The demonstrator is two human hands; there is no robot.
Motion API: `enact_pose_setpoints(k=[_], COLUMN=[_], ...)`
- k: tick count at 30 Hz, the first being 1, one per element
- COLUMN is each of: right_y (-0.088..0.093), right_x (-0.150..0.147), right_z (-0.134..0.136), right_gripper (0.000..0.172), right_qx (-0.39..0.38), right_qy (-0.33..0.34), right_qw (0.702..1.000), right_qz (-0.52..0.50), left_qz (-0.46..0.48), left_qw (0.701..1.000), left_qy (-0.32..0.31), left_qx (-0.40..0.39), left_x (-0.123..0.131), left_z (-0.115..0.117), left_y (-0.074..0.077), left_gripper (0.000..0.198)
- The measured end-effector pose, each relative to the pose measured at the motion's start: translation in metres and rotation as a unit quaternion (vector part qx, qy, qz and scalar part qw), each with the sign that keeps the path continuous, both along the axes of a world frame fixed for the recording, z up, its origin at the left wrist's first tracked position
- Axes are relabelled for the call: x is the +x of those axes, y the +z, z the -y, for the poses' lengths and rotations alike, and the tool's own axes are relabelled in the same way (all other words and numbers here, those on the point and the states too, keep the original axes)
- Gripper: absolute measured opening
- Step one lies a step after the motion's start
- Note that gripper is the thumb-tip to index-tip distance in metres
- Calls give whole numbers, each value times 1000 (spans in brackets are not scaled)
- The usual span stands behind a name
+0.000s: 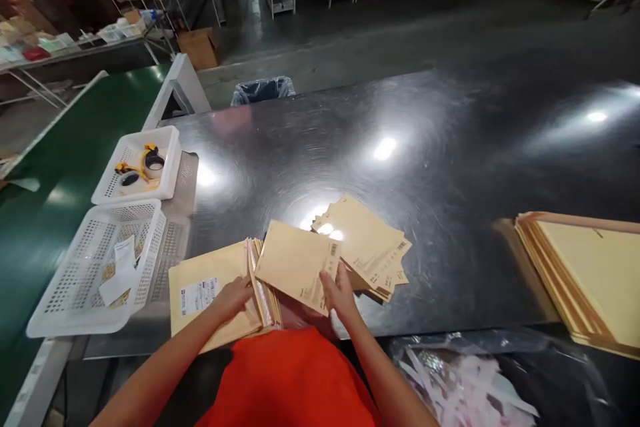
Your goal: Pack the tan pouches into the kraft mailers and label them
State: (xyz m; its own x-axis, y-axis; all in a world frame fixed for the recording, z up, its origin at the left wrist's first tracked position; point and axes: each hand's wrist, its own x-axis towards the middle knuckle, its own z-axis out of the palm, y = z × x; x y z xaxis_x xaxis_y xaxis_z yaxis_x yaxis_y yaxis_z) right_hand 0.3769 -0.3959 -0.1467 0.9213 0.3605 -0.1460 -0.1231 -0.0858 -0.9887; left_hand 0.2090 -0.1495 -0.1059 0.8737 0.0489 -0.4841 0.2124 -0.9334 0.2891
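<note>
My right hand [340, 293] pinches the lower edge of a tan padded envelope [297, 263] and holds it tilted just above the table. My left hand [234, 298] rests with curled fingers on a stack of padded envelopes [210, 293] whose top one bears a white shipping label [199, 295]. Right of the held envelope lies a fanned pile of tan envelopes [367, 243] with small barcodes. All of this sits at the near edge of the shiny dark metal table [450, 160].
Two white perforated baskets stand at the left: the far one [137, 163] holds tape and yellow tools, the near one [95, 267] holds paper slips. A green conveyor [55, 167] runs along the left. Large envelopes [585, 273] are stacked at the right edge. A lined bin [263, 89] stands beyond the table.
</note>
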Motion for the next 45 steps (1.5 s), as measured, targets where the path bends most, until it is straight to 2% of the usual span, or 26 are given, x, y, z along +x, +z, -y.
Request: enact_pose_setpoints(k=[3,5,6,9,11,13,16,19,21,24,27,30,34,37,40,43,45], right_y=[-13,-12,-8,8,18,23,20,12,8,7,6,5,6,14,21,19,11], right_x=[-8,-9,-8,-6,-4,-1,8,17,20,18,11,-4,-30,-39,-40,-37,-35], right_z=[-10,-3,0,4,-1,-7,-8,-1,0,-15,-43,-72,-97,-97,-78,-47,-28], right_gripper=[47,45,44,41,38,37,41,49,54,55,55,43,30,24,23,21,22], right_qx=[10,10,6,-10,-15,-24,-29,-4,14,57,76,6,-131,-208,-296,-350,-348], right_qy=[89,103,85,-29,-59,-19,57,149,219,257,279,365,506,507,458,467,496], right_qw=[996,994,995,999,997,997,997,988,971,950,939,923,853,833,820,764,723], right_qz=[-31,-47,-43,19,57,68,41,-33,-98,-170,-187,-121,0,75,174,276,332], left_qz=[6,6,5,1,3,7,12,23,30,44,62,90,123,135,141,68,8], left_qw=[1000,1000,1000,1000,1000,1000,1000,1000,999,997,995,993,987,984,988,992,985], left_qy=[-15,-14,-13,-12,-14,-17,-12,-14,-31,-59,-63,-53,-51,-56,-23,94,133], left_qx=[6,10,10,4,1,4,16,14,0,-23,-38,-53,-85,-101,-65,51,108], left_x=[-3,-4,-4,-2,-1,-2,-7,-12,-12,-7,1,12,20,13,-6,-29,-41], left_z=[2,5,7,9,8,7,7,12,16,21,22,25,34,33,28,23,19], left_y=[4,2,0,-6,-9,-8,-6,-5,-6,-8,-3,7,23,29,23,3,-11], left_gripper=[31,26,25,33,37,31,21,21,21,19,18,20,25,34,51,73,81])
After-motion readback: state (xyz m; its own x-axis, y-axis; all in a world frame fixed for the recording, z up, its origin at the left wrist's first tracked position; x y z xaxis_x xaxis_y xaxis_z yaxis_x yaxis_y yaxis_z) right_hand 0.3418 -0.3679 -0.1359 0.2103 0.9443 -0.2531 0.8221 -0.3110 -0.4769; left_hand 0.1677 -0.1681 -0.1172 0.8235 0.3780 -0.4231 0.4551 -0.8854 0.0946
